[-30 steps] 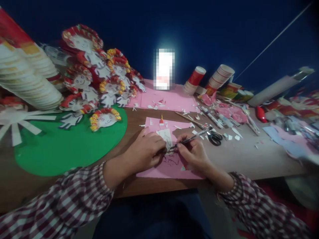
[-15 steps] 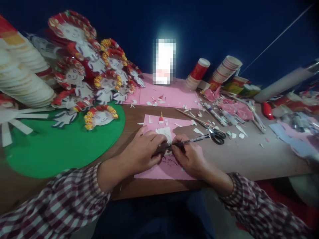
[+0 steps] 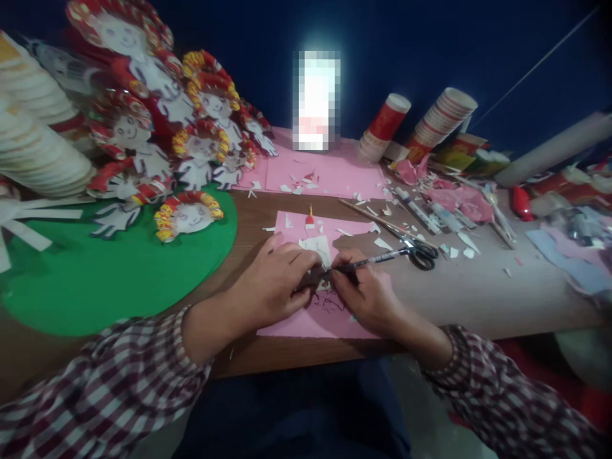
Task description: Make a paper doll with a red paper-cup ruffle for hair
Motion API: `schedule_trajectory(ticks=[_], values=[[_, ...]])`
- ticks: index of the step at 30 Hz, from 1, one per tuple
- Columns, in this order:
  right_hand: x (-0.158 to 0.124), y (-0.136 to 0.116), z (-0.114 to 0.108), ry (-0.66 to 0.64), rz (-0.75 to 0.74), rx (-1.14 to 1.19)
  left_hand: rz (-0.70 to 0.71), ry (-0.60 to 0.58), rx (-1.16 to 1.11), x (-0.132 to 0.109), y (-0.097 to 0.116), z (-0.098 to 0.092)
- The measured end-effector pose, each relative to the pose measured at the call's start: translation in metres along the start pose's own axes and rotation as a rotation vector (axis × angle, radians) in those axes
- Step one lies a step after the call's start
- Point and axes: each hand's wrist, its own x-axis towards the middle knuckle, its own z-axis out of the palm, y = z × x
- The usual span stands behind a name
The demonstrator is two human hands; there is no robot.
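Observation:
My right hand (image 3: 366, 287) is closed around a slim dark pen (image 3: 382, 257), whose back end points to the right. The pen's tip end meets a small white piece of paper (image 3: 315, 247) with drawn lines on it. My left hand (image 3: 280, 274) lies over the left side of this paper, fingers curled and pressed onto it. Its thumb and fingertips are close to the pen tip, partly in shadow. Under both hands is a pink sheet (image 3: 287, 325) with black pen marks. A small red and white cutout (image 3: 310, 220) with a yellow tip rests on the sheet's far part.
Black-handled scissors (image 3: 421, 254) and a thin stick (image 3: 361, 209) lie to the right among paper scraps and markers (image 3: 414, 207). Paper cups (image 3: 444, 115) stand behind. On the left are a green board (image 3: 109, 287), paper dolls (image 3: 191, 217) and stacked cups (image 3: 38, 146). A blurred bright screen (image 3: 315, 102) stands at the back.
The view has tilted slightly, so most things sit a little higher in the picture. Both hands, the pen and the paper keep nearly the same positions relative to each other.

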Motion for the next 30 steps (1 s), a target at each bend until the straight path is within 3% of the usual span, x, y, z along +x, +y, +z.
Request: schedule_trajectory(ticks=[30], values=[[0.0022,0.0014,0.0002,0.006,-0.018,0.025,0.006,0.001,0.024,0.0005,0.0003,-0.0005]])
